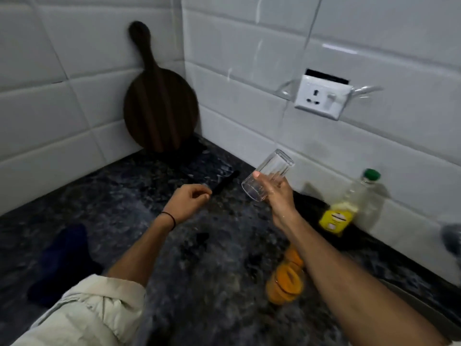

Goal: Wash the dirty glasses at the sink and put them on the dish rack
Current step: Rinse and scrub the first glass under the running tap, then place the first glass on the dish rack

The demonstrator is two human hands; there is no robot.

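Observation:
My right hand grips a clear ribbed glass and holds it tilted in the air above the dark speckled counter, its open end down and to the left. My left hand hovers just left of it over the counter with loosely curled fingers and holds nothing. A thin dark band sits on the left wrist. A dark flat mat or rack lies in the corner beyond the left hand; blur hides its detail. A steel sink edge shows at the lower right.
A round dark wooden board leans in the tiled corner. A bottle with a yellow label and green cap stands by the right wall. Orange containers sit under my right forearm, a dark blue cloth at left, a wall socket above.

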